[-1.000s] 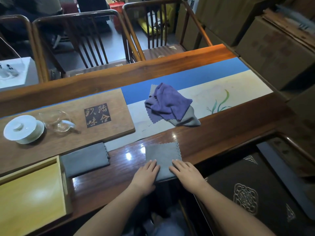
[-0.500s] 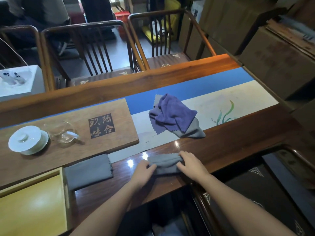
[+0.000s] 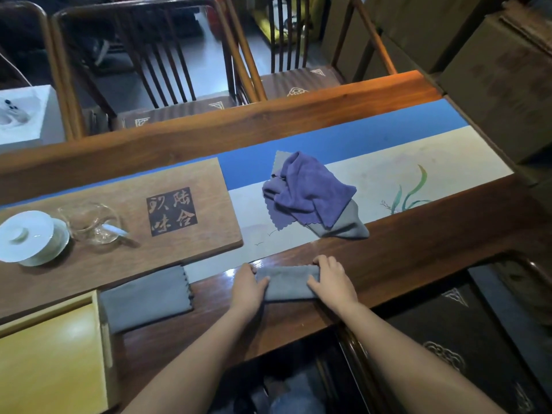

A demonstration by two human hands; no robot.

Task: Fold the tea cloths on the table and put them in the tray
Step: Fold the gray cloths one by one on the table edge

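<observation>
A grey tea cloth [image 3: 288,282], folded in half into a narrow strip, lies on the near edge of the wooden table. My left hand [image 3: 246,289] grips its left end and my right hand [image 3: 330,280] grips its right end. Another folded grey cloth [image 3: 146,297] lies flat to the left, beside the yellow wooden tray [image 3: 50,354] at the lower left. A crumpled purple cloth [image 3: 307,189] sits on an unfolded grey cloth [image 3: 346,227] on the table runner behind my hands.
A wooden tea board [image 3: 125,234] at the left carries a white lidded cup [image 3: 31,236] and a glass pitcher [image 3: 92,224]. Two wooden chairs [image 3: 167,70] stand behind the table. Cardboard boxes [image 3: 493,70] are stacked at the right.
Both hands took the flat grey cloth's near edge and folded it away over the far edge, halving it. The hands now rest at the strip's two ends.
</observation>
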